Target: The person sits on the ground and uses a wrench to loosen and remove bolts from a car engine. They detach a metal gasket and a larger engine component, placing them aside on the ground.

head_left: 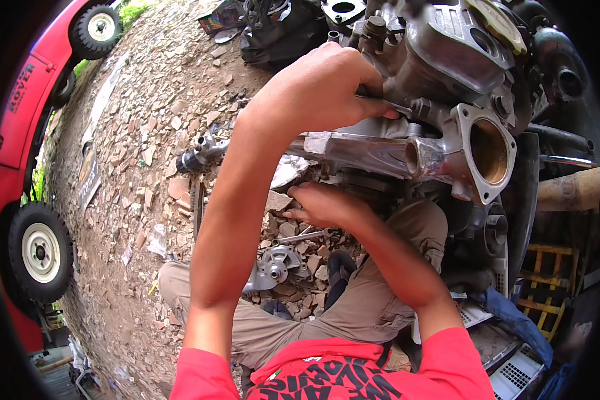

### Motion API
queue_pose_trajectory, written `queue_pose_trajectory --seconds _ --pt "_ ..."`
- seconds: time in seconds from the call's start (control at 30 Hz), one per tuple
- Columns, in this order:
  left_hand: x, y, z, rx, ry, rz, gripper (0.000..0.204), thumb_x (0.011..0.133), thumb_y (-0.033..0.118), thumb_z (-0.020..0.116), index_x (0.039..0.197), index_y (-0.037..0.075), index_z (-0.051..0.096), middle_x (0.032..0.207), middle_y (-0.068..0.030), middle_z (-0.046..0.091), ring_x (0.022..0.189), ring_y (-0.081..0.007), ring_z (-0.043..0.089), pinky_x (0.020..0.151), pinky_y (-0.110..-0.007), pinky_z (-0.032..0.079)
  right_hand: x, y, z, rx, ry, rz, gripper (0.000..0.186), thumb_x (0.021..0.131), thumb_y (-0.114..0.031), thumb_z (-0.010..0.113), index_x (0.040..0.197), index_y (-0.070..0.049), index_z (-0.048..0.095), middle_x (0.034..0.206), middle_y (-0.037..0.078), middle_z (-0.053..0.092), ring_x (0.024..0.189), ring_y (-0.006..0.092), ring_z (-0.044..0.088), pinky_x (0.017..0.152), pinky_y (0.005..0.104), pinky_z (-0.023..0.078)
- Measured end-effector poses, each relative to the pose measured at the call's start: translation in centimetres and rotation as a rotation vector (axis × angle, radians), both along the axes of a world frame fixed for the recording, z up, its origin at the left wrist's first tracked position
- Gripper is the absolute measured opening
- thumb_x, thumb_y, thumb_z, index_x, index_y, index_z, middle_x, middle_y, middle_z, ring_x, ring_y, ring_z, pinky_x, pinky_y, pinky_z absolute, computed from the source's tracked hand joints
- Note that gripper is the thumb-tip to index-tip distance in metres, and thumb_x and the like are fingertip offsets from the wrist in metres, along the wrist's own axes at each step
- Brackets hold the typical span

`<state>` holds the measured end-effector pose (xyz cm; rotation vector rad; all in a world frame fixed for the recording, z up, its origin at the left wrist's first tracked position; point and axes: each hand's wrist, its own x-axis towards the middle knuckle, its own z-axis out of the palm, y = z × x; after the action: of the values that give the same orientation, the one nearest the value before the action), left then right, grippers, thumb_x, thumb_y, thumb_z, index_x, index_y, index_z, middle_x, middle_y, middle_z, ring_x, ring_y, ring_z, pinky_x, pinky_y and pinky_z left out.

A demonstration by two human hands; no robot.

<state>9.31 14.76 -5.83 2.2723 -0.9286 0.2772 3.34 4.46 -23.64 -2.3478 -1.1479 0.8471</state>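
Note:
My left hand (340, 87) reaches over the engine, its thumb and fingers closed on a slim metal tool (401, 108). The tool's tip lies close to a bolt (420, 107) on the metal casting; my hand hides most of it. Below my left hand runs a long aluminium housing (363, 152), ending in a round flanged opening (490, 153). Lower down, beside the engine, my right hand (323, 203) has its fingers curled together. What it holds, if anything, is hidden.
Between my legs, a grey metal pump-like part (275, 267) and a wrench (305, 237) lie on broken stones. A black bag (277, 40) stands at the back. A red vehicle (23, 127) is at the left, and a yellow crate (547, 287) at the right.

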Motion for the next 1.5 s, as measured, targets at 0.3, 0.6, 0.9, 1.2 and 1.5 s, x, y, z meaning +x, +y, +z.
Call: queue_pose_trajectory --seconds 0.3,0.6,0.9,1.2,1.5 --pt "-1.2 0.3 -3.1 -0.017 -0.089 0.080 0.018 0.086 0.023 0.076 0.094 0.007 0.075 0.072 -0.0153 0.064 0.065 -0.0303 0.060 0.061 -0.038 0.048 -0.2 -0.2 0.7 0.010 -0.018 0.003 0.048 0.096 -0.042 0.060 0.107 0.005 0.060 0.103 0.027 0.066 0.100 0.0434 0.064 0.086 0.0506 0.050" --pt "-3.2 2.6 -3.3 -0.098 -0.142 0.172 0.021 0.092 0.023 0.070 0.097 0.003 0.072 0.084 -0.0116 0.065 0.076 -0.0328 0.063 0.067 -0.040 0.049 -0.2 0.5 -0.6 0.026 -0.004 0.027 0.047 0.094 -0.039 0.063 0.105 0.006 0.059 0.099 0.029 0.066 0.099 0.0444 0.064 0.085 0.0505 0.049" --pt "-3.1 0.2 -0.5 0.113 -0.420 0.150 0.018 0.085 0.025 0.073 0.095 0.010 0.075 0.080 -0.0065 0.061 0.081 -0.0287 0.063 0.071 -0.041 0.052 0.3 0.0 -3.4 0.148 -0.049 0.018 0.050 0.095 -0.040 0.062 0.109 0.007 0.057 0.100 0.030 0.065 0.099 0.0456 0.064 0.085 0.0512 0.049" --pt "-1.4 -0.2 2.6 0.251 -0.496 0.084 0.019 0.076 0.023 0.078 0.088 0.009 0.075 0.085 -0.0054 0.067 0.088 -0.0263 0.066 0.078 -0.039 0.054 0.0 0.4 -0.7 0.061 -0.038 0.043 0.051 0.095 -0.042 0.062 0.106 0.007 0.057 0.099 0.030 0.065 0.097 0.0457 0.064 0.084 0.0513 0.050" --pt "-0.8 -0.3 2.5 0.124 -0.457 0.017 0.022 0.073 0.019 0.080 0.089 0.006 0.074 0.086 -0.0078 0.069 0.088 -0.0286 0.066 0.079 -0.039 0.054 -0.2 0.8 -2.2 0.010 -0.027 0.038 0.050 0.095 -0.041 0.064 0.104 0.008 0.059 0.099 0.031 0.065 0.099 0.0458 0.064 0.085 0.0511 0.050"
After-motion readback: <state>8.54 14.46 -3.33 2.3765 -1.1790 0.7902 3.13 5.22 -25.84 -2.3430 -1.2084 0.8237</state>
